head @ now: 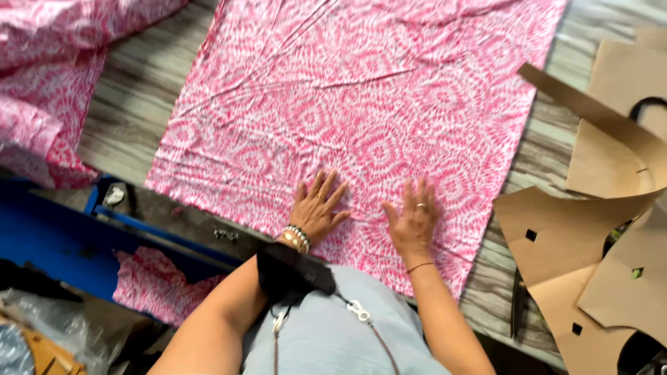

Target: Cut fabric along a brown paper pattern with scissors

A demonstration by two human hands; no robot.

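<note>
The grey wood-grain table (139, 90) fills most of the view and carries a large pink-and-white patterned fabric sheet (361, 90) laid flat. The sheet's long axis runs away from the person, from the near table edge toward the top of the frame, tilted a little to the right. Creases run across its upper half.

A second heap of the same pink patterned cloth (42, 76) lies bunched at the far left, apart from the flat sheet. Brown cardboard pattern pieces (590, 236) overlap in a stack on the right, just beside the sheet's right edge.

Both hands rest on the near end of the sheet, close to its lower edge. The fabric extends forward from both palms. The left hand (316, 208) is flat, fingers spread, palm pressed down, with beaded bracelets at the wrist. The right hand (415, 219) is also flat, fingers held closer together, pointing forward. Neither pinches or grips anything. The hands sit near each other, the left slightly farther forward. The right one is nearer to the cardboard side.

A scrap of pink cloth (160, 278) hangs below the table edge by a blue frame (62, 243).
</note>
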